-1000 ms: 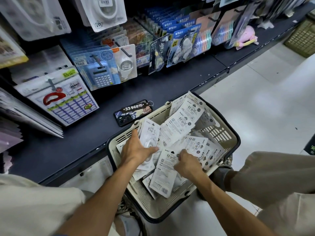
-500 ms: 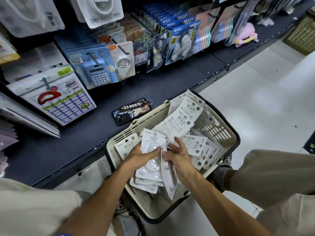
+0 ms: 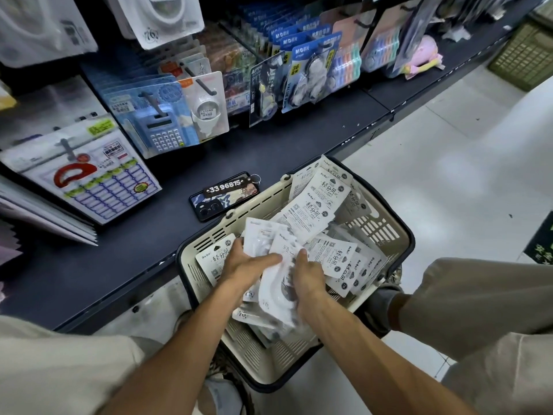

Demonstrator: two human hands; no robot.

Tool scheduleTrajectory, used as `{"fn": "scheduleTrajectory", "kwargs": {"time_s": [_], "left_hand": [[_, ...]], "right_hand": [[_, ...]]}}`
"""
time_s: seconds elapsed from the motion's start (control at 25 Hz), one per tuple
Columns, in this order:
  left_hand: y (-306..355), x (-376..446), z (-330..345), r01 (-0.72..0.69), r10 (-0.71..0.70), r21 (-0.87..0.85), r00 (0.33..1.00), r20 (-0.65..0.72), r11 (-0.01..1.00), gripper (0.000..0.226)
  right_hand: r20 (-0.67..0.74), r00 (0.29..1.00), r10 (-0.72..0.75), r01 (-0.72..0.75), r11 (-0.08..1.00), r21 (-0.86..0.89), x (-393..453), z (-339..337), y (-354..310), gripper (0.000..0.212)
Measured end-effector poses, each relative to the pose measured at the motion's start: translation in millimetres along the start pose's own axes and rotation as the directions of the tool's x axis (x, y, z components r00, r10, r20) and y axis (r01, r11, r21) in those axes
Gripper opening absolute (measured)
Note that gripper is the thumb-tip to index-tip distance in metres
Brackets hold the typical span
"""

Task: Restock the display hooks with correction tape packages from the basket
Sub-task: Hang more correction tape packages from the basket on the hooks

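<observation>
Here, white correction tape packages [image 3: 278, 283] bunched between both hands, over the basket [image 3: 386, 235].

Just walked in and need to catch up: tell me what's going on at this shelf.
A person crouched by a dark shelf is gathering white correction tape packages into a stack over a cream basket. The left hand and right hand both grip the stack. More packages lie loose in the basket. None from this stack has gone onto the display hooks yet. A phone lies on the shelf beside the basket.
</observation>
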State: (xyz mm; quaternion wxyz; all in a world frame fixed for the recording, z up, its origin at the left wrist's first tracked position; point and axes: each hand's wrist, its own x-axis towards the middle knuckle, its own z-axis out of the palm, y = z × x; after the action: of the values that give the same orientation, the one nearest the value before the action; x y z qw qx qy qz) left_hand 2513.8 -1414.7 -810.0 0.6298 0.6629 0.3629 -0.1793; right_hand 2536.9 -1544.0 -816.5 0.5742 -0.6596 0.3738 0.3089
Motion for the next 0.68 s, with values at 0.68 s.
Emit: {"fn": "scheduleTrajectory", "kwargs": {"time_s": [0.68], "left_hand": [[-7,15,-16,0.151,-0.155,0.048,0.984,0.093,0.987,0.07]], "right_hand": [[0.009,0.989,0.147,-0.145,0.966,0.215,5,-41,5,0.029]]}}
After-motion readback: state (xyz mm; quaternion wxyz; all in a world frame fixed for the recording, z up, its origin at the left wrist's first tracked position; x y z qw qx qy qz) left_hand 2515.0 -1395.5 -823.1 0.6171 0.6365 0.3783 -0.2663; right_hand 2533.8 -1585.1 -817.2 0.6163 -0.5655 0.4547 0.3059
